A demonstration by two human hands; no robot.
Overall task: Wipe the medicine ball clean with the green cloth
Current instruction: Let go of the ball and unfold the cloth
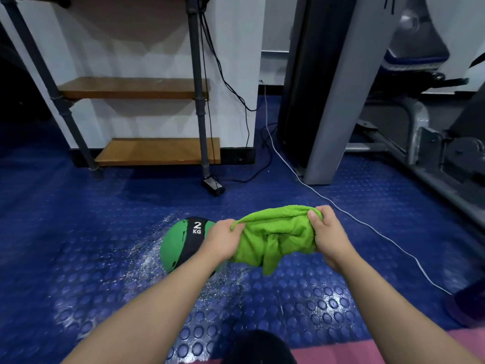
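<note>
A green and black medicine ball point(176, 245) marked "2 KG" rests on the blue studded floor, partly hidden behind my left forearm. Both hands hold a bright green cloth point(278, 235) stretched between them, just to the right of the ball and above the floor. My left hand point(223, 239) pinches the cloth's left edge, right beside the ball. My right hand point(328, 235) grips the cloth's right edge. The cloth hangs bunched, one corner drooping toward the floor.
Wet splashes point(147, 258) glisten on the floor around the ball. A pipe-frame shelf with wooden boards point(157, 151) stands at the back left. Black cables and a white cord point(367, 227) trail across the floor. A grey machine point(433, 143) fills the right side.
</note>
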